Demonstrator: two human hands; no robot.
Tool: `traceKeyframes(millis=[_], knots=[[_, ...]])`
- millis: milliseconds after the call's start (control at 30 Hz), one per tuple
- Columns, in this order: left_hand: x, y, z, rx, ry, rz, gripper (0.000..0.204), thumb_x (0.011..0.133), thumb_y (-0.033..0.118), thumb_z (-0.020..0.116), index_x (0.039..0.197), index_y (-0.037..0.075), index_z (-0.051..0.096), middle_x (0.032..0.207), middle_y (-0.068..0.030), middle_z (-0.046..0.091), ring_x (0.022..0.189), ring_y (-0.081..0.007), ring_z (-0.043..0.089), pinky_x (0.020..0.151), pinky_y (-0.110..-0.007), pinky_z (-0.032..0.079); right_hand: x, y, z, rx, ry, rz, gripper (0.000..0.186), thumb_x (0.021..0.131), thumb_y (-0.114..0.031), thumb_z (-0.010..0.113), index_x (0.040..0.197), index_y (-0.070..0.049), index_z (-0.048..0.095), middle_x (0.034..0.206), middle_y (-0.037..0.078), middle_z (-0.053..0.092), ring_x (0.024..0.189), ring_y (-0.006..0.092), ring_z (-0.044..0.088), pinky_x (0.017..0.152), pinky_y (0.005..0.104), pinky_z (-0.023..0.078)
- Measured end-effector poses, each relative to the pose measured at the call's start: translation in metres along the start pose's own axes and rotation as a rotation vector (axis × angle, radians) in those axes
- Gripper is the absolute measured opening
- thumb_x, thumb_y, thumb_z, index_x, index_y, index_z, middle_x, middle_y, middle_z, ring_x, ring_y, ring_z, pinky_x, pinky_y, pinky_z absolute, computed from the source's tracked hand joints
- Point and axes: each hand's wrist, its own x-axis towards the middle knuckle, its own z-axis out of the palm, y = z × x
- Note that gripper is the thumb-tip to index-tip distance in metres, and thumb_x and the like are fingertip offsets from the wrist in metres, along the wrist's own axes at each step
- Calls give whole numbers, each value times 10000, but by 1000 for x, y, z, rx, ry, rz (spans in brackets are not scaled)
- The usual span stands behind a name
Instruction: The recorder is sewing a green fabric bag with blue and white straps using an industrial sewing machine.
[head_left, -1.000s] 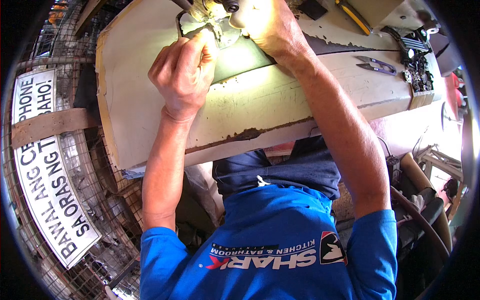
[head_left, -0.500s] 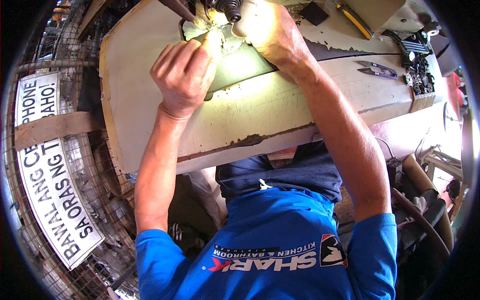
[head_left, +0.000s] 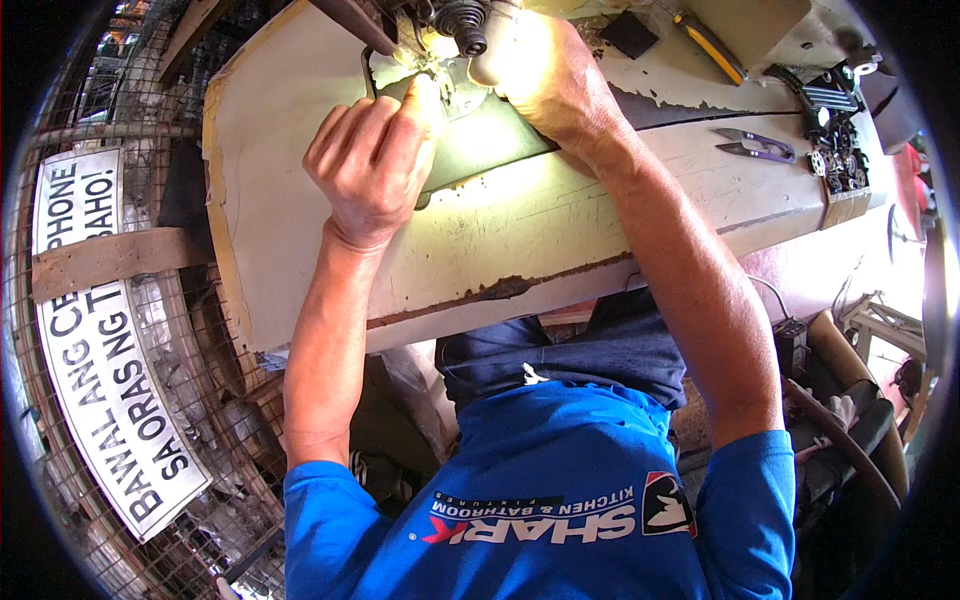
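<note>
Sewing machine [head_left: 450, 30] at table's [head_left: 300, 250] far edge, brightly lit. Left hand [head_left: 372, 165] curled, fingertips pressed at needle plate [head_left: 455, 95]; right hand [head_left: 545, 75] laid beside it, grip unclear. Adjustment judged midway; snips [head_left: 757, 148] right of machine untouched.

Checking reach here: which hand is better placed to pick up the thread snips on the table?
Probably the right hand: the thread snips lie on its side of the table, while the left hand works farther away.

two hands [head_left: 375, 165] [head_left: 545, 70], one snips [head_left: 757, 148], one screwdriver [head_left: 712, 47], one sign [head_left: 95, 330].
</note>
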Motion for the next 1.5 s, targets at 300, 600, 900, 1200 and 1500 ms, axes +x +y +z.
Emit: traceKeyframes(millis=[300,600,900,1200,1500], knots=[[-2,0,2,15,-13,-22,262,699,112,729,940,29,670,704,-45,546,618,-196,572,562,-317,474,-1,15,-1,-436,8,-237,126,854,-166,547,907,-52,551,872,57,585,864,198,586,774,345,470],[-2,3,-2,6,-21,-18,261,703,96,711,950,20,675,692,-43,528,580,-190,536,532,-315,445,0,-4,1,-99,100,363,236,756,-226,600,828,-2,619,713,149,622,641,256,587,616,360,462],[-2,1,-3,8,-68,-31,256,706,104,713,941,15,669,711,-44,541,594,-191,545,540,-310,447,0,1,0,-106,85,238,212,773,-210,581,815,-3,602,716,148,612,652,276,588,624,364,462],[-3,1,0,34,-46,-44,259,698,101,730,939,29,668,754,-44,574,611,-192,567,550,-318,459,-1,-8,0,-26,77,357,253,817,-275,588,932,-56,641,844,155,667,757,301,637,693,373,505],[-6,3,2,-2,-30,-83,294,690,91,743,969,41,666,748,-43,558,605,-194,555,540,-320,454,1,-5,-2,-94,40,291,220,800,-235,583,898,-42,620,826,149,659,767,311,638,697,378,509]])
